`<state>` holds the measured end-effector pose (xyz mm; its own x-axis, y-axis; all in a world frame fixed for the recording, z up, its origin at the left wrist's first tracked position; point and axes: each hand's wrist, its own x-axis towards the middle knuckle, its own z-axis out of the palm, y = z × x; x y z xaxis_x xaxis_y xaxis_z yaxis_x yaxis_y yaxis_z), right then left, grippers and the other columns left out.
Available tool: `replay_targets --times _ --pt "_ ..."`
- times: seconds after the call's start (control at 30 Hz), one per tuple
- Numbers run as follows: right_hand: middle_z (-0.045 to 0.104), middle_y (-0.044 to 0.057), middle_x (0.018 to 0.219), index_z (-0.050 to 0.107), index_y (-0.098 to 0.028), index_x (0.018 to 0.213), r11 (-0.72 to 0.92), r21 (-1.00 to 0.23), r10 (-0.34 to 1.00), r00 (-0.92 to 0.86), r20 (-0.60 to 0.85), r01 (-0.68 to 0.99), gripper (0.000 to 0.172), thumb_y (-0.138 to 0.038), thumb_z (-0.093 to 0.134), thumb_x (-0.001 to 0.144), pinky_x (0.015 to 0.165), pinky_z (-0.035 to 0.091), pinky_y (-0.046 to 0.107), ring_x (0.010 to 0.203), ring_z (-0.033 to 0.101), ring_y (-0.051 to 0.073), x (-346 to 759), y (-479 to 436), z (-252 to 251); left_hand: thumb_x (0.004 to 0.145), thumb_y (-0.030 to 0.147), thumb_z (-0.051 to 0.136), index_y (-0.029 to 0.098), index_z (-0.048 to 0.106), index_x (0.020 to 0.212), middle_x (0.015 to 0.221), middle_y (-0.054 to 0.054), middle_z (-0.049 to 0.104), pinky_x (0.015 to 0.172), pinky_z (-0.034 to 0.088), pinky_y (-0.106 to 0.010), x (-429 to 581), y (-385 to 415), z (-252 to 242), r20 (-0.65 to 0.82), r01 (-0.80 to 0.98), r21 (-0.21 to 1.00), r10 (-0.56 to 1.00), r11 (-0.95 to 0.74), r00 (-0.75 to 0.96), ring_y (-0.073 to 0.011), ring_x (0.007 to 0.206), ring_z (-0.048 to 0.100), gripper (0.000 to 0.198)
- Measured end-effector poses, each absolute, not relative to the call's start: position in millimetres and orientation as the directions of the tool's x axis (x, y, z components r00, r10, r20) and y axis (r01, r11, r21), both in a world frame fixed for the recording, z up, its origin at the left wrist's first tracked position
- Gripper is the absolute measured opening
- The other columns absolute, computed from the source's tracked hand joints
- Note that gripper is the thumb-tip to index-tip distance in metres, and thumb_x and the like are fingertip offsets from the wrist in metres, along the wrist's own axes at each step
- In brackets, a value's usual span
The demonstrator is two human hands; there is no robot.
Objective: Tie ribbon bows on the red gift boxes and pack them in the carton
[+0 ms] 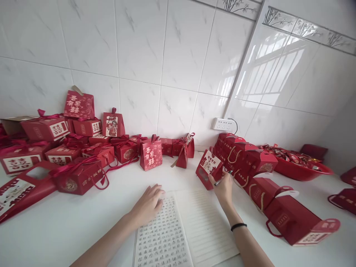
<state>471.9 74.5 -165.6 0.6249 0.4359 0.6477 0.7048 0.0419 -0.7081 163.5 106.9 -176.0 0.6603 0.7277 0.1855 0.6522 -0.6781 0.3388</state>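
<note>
An open notebook point(183, 226) lies on the white table, its left page filled with handwriting and its right page lined, without visible writing. My left hand point(150, 202) rests palm down on the top of the written page, fingers loosely extended and holding nothing. A pen point(222, 178) sits in my right hand point(223, 187), which is beyond the right page. Fingers of that same hand are on the lower right side of a red gift box point(208, 167) with a pale printed front. The box leans at a tilt; whether it is lifted off the table I cannot tell.
Red gift boxes with ribbons point(80, 176) are piled at the left. A small red bag-shaped box point(151, 155) stands beyond the notebook. Rope-handled boxes point(289, 218) line the right, near a red basin point(303, 170) of wrapped items. A socket strip point(222, 124) is on the tiled wall.
</note>
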Motion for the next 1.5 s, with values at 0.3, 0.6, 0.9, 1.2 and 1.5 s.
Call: replay_targets --times 0.3,0.6,0.9,1.2,1.5 --pt "0.051 0.016 0.101 0.039 -0.018 0.096 -0.049 -0.702 0.532 0.614 0.583 0.71 0.054 -0.058 0.058 0.066 0.086 0.042 0.045 0.102 0.048 0.035 455 85 -172 0.092 0.023 0.03 0.015 0.051 0.122 0.14 -0.01 0.045 0.115 0.025 -0.048 166 104 -174 0.129 0.684 0.31 0.742 -0.66 0.658 -0.0249 0.137 0.032 0.038" --pt "0.052 0.017 0.105 0.04 -0.018 0.097 -0.206 -0.714 0.588 0.668 0.457 0.67 0.044 -0.041 0.064 0.068 0.087 0.042 0.045 0.109 0.046 0.036 437 124 -156 0.091 0.021 0.03 0.013 0.05 0.124 0.141 -0.012 0.044 0.116 0.022 -0.049 167 102 -172 0.106 0.676 0.357 0.747 -0.645 0.656 -0.0258 0.138 0.03 0.039" --pt "0.05 0.022 0.114 0.04 -0.015 0.106 -0.315 -0.71 0.618 0.704 0.351 0.63 0.045 -0.039 0.061 0.074 0.084 0.041 0.049 0.114 0.045 0.04 425 151 -141 0.092 0.021 0.028 0.013 0.05 0.124 0.142 -0.013 0.042 0.116 0.021 -0.05 166 99 -169 0.075 0.675 0.371 0.745 -0.638 0.663 -0.0268 0.139 0.028 0.04" --pt "0.051 0.02 0.114 0.04 -0.015 0.107 -0.337 -0.706 0.621 0.711 0.331 0.623 0.044 -0.036 0.061 0.075 0.083 0.043 0.048 0.109 0.049 0.037 428 177 -140 0.091 0.019 0.028 0.012 0.052 0.12 0.141 -0.014 0.043 0.115 0.022 -0.052 168 99 -168 0.062 0.682 0.338 0.738 -0.649 0.671 -0.0282 0.139 0.028 0.038" --pt "0.052 0.021 0.109 0.04 -0.016 0.103 -0.271 -0.711 0.593 0.694 0.408 0.649 0.043 -0.037 0.062 0.071 0.083 0.042 0.052 0.11 0.046 0.04 438 189 -152 0.09 0.018 0.03 0.014 0.052 0.119 0.14 -0.014 0.045 0.113 0.027 -0.054 168 100 -173 0.107 0.67 0.324 0.73 -0.667 0.675 -0.0292 0.137 0.031 0.036"
